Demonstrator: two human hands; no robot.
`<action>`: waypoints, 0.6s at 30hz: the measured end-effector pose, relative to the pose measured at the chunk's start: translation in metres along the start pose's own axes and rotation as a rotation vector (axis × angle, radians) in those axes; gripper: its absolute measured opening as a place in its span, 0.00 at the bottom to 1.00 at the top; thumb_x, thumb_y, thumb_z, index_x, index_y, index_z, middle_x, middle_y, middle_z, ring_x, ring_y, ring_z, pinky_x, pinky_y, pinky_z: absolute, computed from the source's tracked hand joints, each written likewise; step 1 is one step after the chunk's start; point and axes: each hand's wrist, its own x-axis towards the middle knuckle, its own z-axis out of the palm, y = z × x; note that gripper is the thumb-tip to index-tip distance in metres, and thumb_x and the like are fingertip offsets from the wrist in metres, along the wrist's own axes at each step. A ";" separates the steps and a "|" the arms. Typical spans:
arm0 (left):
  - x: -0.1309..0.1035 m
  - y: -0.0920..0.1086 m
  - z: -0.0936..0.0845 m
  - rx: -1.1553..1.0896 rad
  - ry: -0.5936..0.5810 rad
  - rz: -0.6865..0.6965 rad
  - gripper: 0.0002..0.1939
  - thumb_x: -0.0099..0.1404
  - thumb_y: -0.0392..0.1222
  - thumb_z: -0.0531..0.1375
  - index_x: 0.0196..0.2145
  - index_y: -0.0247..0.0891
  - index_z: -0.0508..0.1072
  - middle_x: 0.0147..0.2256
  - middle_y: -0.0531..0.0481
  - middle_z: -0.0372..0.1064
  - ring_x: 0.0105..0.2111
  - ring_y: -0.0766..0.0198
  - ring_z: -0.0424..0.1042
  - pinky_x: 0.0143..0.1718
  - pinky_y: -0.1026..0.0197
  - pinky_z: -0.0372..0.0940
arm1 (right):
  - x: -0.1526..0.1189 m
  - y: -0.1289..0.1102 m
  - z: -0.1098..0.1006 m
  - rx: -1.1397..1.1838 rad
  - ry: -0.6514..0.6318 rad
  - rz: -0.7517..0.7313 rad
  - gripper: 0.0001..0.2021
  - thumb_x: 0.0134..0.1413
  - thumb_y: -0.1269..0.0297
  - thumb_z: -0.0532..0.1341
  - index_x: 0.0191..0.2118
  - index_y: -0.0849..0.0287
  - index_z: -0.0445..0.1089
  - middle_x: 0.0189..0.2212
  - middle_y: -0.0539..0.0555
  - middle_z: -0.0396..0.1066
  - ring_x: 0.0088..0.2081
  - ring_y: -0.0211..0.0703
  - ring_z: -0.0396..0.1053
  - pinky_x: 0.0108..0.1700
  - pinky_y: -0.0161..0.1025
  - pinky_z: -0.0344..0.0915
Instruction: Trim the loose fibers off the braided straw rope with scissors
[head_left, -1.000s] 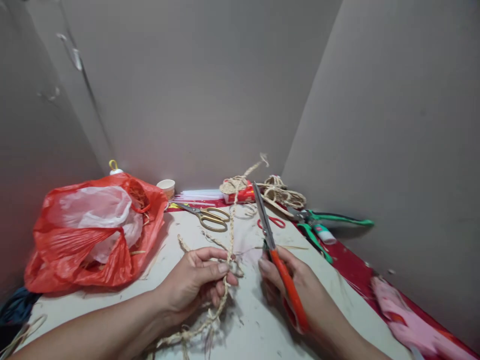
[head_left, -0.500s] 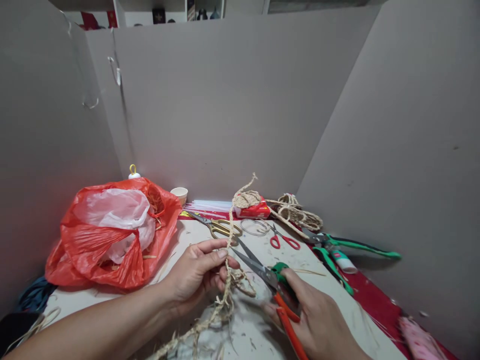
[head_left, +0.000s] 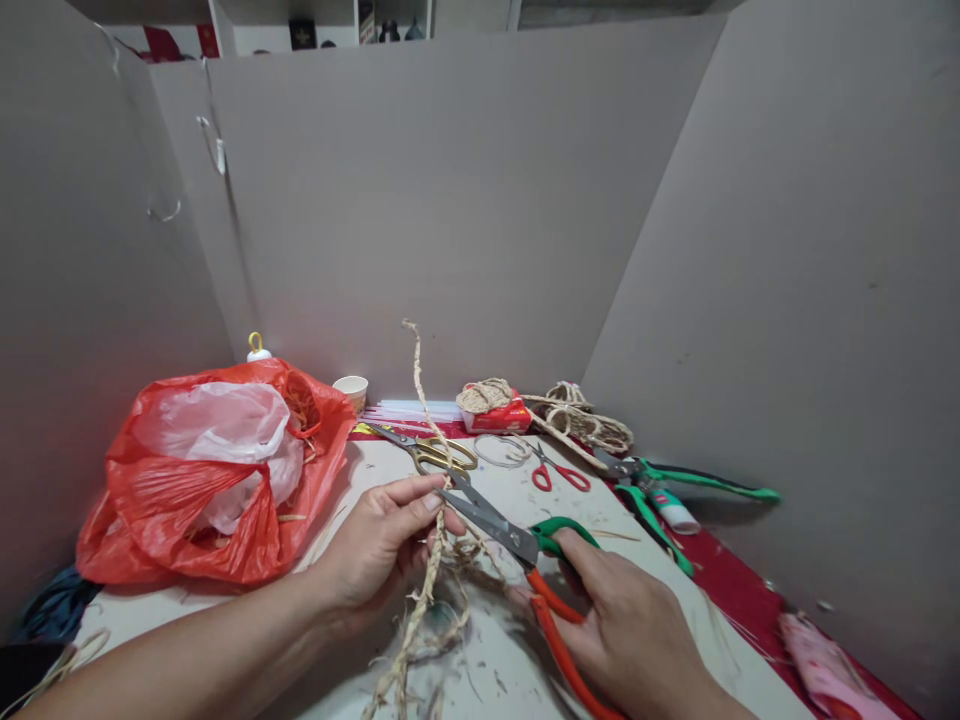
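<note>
A braided straw-coloured cord (head_left: 429, 580) runs up from the bottom edge through the fingers of my left hand (head_left: 394, 525), which pinches it. Its thin free end rises above the hand and bends to the left at the tip. My right hand (head_left: 619, 610) grips scissors (head_left: 499, 530) with one green and one orange handle. The blades are parted and their tips lie at the cord, right beside my left thumb and fingertips. Loose strands (head_left: 480, 550) of the same fibre hang below and to the right of the left hand.
A red plastic bag (head_left: 195, 540) fills the left side. Behind my hands lie gold-handled scissors (head_left: 442, 455), a wire coil (head_left: 501, 452), small red-handled scissors (head_left: 559, 475) and rope bundles (head_left: 592, 428). Green-handled cutters (head_left: 705, 482) lie at the right, by the grey partition (head_left: 787, 300).
The scissors have moved up and left, so their blades now reach the cord above my left fingers. The cord's free end has swung to the left. The view has shifted slightly.
</note>
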 end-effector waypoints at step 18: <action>0.007 0.002 -0.004 0.031 0.030 -0.010 0.08 0.55 0.38 0.65 0.30 0.30 0.72 0.24 0.51 0.70 0.15 0.76 0.61 0.17 0.72 0.60 | -0.003 -0.002 0.000 -0.107 0.078 0.010 0.20 0.50 0.44 0.55 0.23 0.55 0.65 0.11 0.47 0.62 0.15 0.37 0.61 0.20 0.34 0.50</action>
